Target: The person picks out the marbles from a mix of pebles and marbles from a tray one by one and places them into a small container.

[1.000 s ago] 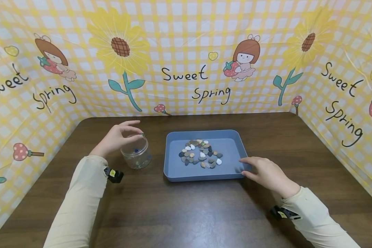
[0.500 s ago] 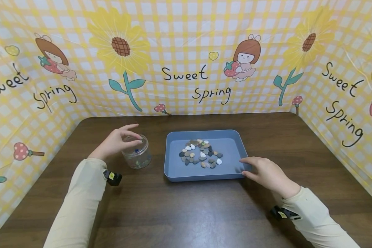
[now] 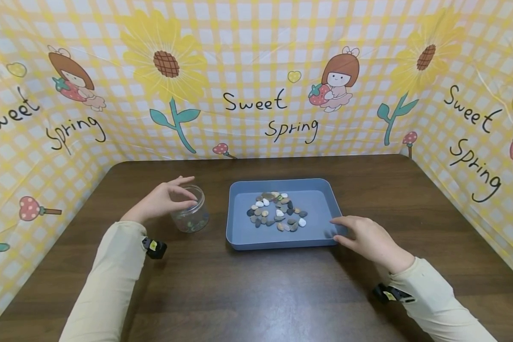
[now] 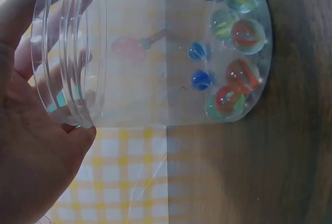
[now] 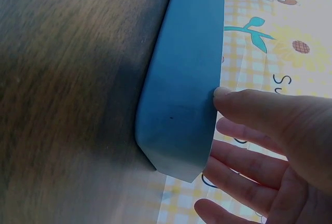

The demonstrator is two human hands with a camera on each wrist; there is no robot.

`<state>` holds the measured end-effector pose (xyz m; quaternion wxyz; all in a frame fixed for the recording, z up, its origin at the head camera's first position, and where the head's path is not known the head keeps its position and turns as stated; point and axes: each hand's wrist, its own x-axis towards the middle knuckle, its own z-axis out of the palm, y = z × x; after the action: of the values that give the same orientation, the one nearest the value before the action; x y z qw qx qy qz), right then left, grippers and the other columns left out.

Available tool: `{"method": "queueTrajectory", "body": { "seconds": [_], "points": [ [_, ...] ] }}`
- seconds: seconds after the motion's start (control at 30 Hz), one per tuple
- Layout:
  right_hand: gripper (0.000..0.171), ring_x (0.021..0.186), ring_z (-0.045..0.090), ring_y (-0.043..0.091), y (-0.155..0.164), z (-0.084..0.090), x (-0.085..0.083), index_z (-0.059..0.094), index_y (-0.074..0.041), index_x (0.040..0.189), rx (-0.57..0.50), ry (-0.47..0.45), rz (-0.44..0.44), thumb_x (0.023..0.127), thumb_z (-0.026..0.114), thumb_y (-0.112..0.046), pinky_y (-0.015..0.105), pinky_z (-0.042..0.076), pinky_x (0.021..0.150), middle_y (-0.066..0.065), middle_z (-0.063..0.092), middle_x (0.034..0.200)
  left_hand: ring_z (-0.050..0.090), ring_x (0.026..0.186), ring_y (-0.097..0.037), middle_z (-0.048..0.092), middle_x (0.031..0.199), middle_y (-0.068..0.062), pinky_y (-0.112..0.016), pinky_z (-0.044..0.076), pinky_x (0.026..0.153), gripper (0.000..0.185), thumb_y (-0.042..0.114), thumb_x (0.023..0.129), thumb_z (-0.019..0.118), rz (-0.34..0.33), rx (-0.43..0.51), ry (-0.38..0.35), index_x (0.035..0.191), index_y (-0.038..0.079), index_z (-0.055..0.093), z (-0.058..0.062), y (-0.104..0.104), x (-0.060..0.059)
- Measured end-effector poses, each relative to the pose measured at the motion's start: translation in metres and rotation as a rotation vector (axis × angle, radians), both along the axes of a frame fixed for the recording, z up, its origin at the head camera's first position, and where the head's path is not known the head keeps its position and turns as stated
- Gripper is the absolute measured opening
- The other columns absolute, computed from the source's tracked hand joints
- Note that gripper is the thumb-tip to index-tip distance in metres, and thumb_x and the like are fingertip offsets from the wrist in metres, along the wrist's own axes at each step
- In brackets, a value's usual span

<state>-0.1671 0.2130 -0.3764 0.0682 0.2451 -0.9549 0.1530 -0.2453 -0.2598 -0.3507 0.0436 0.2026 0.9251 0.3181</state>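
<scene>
My left hand (image 3: 164,200) hovers at the mouth of a clear jar (image 3: 191,221), thumb and index finger dipping in at the rim. A small glass marble seems pinched between their tips; it is mostly hidden. In the left wrist view, several marbles (image 4: 242,76), blue, red and green, lie at the jar's bottom (image 4: 262,97). At the right end of a blue tray (image 3: 243,237), my right hand (image 3: 367,240) touches the rim with loosely spread fingers. Several pebbles (image 3: 257,213) lie in the tray, with one green marble (image 3: 280,198) among them.
The brown wooden table (image 3: 256,294) carries the jar at left and the tray at centre. A yellow checked cloth (image 3: 256,57) with printed flowers stands around the back and both sides. The tray's low wall (image 5: 179,79) rises beside the right hand.
The left hand has come down from above the jar, and its fingertips have sunk into the mouth. My right hand, the tray and its pebbles have stayed put.
</scene>
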Motion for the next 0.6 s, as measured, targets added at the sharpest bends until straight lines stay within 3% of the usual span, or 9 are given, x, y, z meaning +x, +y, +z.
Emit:
{"method": "queueTrajectory", "body": {
  "seconds": [0.3, 0.6],
  "points": [
    [0.035, 0.101, 0.066, 0.028, 0.000, 0.000, -0.001, 0.065, -0.003, 0.114, 0.002, 0.007, 0.002, 0.082, 0.071, -0.017, 0.044, 0.053, 0.084, 0.013, 0.069, 0.110, 0.010, 0.144, -0.041, 0.034, 0.150, -0.015, -0.066, 0.013, 0.109, 0.026, 0.032, 0.087, 0.066, 0.020, -0.018, 0.013, 0.099, 0.009, 0.072, 0.002, 0.001, 0.002],
    [0.035, 0.101, 0.066, 0.029, 0.001, 0.000, -0.001, 0.065, -0.003, 0.114, -0.001, 0.003, 0.006, 0.082, 0.071, -0.017, 0.045, 0.053, 0.084, 0.014, 0.069, 0.110, 0.023, 0.141, -0.037, 0.036, 0.149, -0.010, -0.058, 0.033, 0.105, 0.028, 0.033, 0.089, 0.063, 0.068, 0.082, 0.048, 0.103, 0.009, 0.070, 0.017, 0.012, 0.004]
  ]
}}
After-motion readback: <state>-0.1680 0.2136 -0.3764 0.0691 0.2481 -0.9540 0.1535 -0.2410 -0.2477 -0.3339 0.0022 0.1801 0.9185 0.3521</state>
